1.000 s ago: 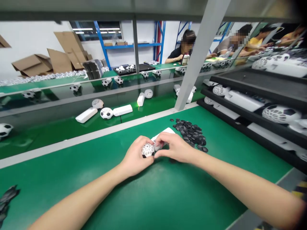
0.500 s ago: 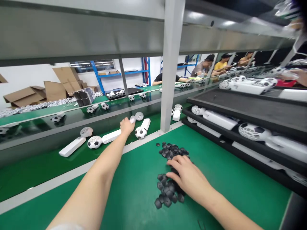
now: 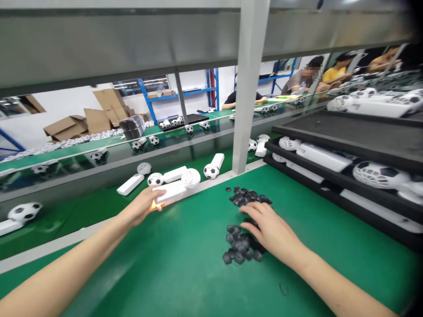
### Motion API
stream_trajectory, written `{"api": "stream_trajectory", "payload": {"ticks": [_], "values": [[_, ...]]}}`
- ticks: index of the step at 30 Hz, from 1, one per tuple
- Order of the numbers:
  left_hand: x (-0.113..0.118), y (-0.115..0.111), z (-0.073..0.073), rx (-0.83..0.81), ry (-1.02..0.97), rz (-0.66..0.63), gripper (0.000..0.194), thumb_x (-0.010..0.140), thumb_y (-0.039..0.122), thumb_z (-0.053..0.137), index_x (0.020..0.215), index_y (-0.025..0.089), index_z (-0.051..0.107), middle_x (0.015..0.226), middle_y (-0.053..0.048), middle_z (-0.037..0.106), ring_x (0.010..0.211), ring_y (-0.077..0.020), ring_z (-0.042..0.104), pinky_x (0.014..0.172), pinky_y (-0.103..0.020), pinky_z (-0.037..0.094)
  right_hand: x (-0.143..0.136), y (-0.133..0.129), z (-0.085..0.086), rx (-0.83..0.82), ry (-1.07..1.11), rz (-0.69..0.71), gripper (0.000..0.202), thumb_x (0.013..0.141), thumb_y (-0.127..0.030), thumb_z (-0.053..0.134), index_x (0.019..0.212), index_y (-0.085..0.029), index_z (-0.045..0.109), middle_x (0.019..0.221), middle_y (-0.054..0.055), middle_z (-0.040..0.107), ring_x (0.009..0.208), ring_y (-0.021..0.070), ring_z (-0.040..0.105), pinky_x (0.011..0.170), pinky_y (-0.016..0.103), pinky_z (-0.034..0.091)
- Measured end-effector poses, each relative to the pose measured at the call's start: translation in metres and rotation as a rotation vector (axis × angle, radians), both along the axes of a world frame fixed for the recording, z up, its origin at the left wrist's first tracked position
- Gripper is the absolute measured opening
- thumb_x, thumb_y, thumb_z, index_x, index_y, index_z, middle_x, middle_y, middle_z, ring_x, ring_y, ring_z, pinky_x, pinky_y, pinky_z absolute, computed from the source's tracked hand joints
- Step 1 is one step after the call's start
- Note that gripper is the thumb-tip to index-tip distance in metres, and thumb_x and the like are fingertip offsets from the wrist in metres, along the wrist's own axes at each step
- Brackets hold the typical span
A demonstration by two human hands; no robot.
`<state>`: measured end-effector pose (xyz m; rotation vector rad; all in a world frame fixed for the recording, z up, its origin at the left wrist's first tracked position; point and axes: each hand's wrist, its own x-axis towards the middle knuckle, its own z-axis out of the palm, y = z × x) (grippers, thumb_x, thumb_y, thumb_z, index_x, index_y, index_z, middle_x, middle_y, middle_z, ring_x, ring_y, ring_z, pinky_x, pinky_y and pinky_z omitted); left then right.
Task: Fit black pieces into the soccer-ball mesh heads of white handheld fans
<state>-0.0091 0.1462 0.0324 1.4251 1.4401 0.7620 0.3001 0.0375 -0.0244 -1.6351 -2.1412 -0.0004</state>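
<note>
My left hand is closed around the handle of a white handheld fan. The fan's round slotted head points right and carries no visible black patches. It is held over the pale edge strip between the belt and the green worktop. My right hand rests over small black pentagon pieces on the worktop, thumb and fingers apart. More black pieces lie just beyond its fingertips. The palm hides part of the pile, and whether the fingers touch a piece cannot be seen.
Football-patterned fans lie along the green belt. A grey post rises at the worktop's far edge. On the right are stacked black trays holding white fans. Several co-workers sit farther back.
My left hand has drawn back from the belt toward me and left, bringing the white fan with it. My right hand stays over the black pieces. The view has shifted left.
</note>
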Motion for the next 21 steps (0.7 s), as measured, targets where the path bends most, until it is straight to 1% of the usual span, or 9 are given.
{"api": "stream_trajectory", "payload": {"ticks": [2,4,7,9,11,13,17,19,21], "values": [[-0.019,-0.038,-0.001,-0.122,-0.078,-0.043,0.035,0.071,0.038,0.058,0.093,0.011,0.055,0.082,-0.007,0.059,0.065,-0.0154,0.055,0.049,-0.024,0.041,-0.015,0.001,0.009,0.127,-0.006,0.068,0.034,0.082,-0.027,0.052,0.115,-0.022,0.052,0.118,0.011,0.053,0.106,0.0252,0.048,0.085,0.041,0.046],[-0.029,-0.065,-0.005,-0.240,-0.147,-0.067,0.032,0.072,0.038,0.058,0.090,0.013,0.056,0.079,-0.005,0.059,0.062,-0.0137,0.053,0.049,-0.023,0.039,-0.039,0.006,0.023,0.206,-0.079,0.219,0.037,0.084,-0.026,0.049,0.121,-0.023,0.048,0.129,0.011,0.046,0.117,0.0271,0.040,0.092,0.044,0.040],[-0.035,-0.086,-0.008,-0.357,-0.200,-0.102,0.030,0.073,0.038,0.059,0.090,0.014,0.056,0.077,-0.004,0.058,0.061,-0.0121,0.051,0.051,-0.023,0.039,-0.080,0.023,0.039,0.185,-0.222,0.516,0.037,0.088,-0.026,0.040,0.125,-0.027,0.044,0.137,0.006,0.038,0.126,0.0287,0.028,0.089,0.044,0.039],[-0.037,-0.091,-0.010,-0.373,-0.228,-0.138,0.032,0.074,0.040,0.057,0.092,0.013,0.056,0.078,-0.005,0.058,0.061,-0.0128,0.051,0.052,-0.023,0.039,-0.099,0.036,0.041,0.133,-0.257,0.611,0.035,0.090,-0.028,0.036,0.125,-0.026,0.045,0.135,0.005,0.041,0.124,0.0277,0.032,0.086,0.042,0.039],[-0.041,-0.095,-0.014,-0.341,-0.198,-0.153,0.036,0.075,0.044,0.054,0.095,0.014,0.056,0.081,-0.006,0.058,0.063,-0.0145,0.051,0.050,-0.024,0.039,-0.107,0.045,0.037,0.077,-0.253,0.614,0.034,0.091,-0.029,0.034,0.123,-0.024,0.046,0.132,0.005,0.045,0.121,0.0266,0.037,0.086,0.041,0.038],[-0.046,-0.100,-0.020,-0.259,-0.045,-0.147,0.041,0.075,0.049,0.052,0.099,0.015,0.056,0.087,-0.007,0.059,0.068,-0.0175,0.054,0.053,-0.027,0.040,-0.106,0.048,0.030,0.003,-0.213,0.566,0.034,0.091,-0.030,0.034,0.123,-0.026,0.046,0.133,0.003,0.045,0.117,0.0250,0.042,0.085,0.040,0.039],[-0.062,-0.105,-0.037,0.089,0.386,-0.188,0.047,0.072,0.055,0.051,0.105,0.022,0.059,0.108,-0.008,0.056,0.101,-0.0273,0.049,0.084,-0.037,0.040,-0.099,0.041,0.022,-0.096,-0.126,0.488,0.036,0.091,-0.032,0.033,0.126,-0.033,0.040,0.139,0.001,0.036,0.115,0.0225,0.045,0.084,0.041,0.041],[-0.073,-0.094,-0.040,0.190,0.481,-0.156,0.053,0.070,0.058,0.051,0.109,0.023,0.057,0.119,-0.009,0.049,0.113,-0.0291,0.041,0.089,-0.038,0.038,-0.096,0.035,0.024,-0.086,-0.095,0.469,0.040,0.089,-0.034,0.038,0.129,-0.030,0.037,0.140,0.004,0.034,0.119,0.0235,0.041,0.088,0.044,0.040],[-0.084,-0.071,-0.037,0.243,0.557,-0.050,0.058,0.073,0.061,0.046,0.115,0.022,0.053,0.124,-0.009,0.046,0.114,-0.0273,0.042,0.088,-0.035,0.040,-0.089,0.025,0.029,-0.082,-0.038,0.427,0.048,0.086,-0.037,0.044,0.131,-0.025,0.035,0.137,0.007,0.037,0.121,0.0239,0.039,0.093,0.044,0.038]]}}
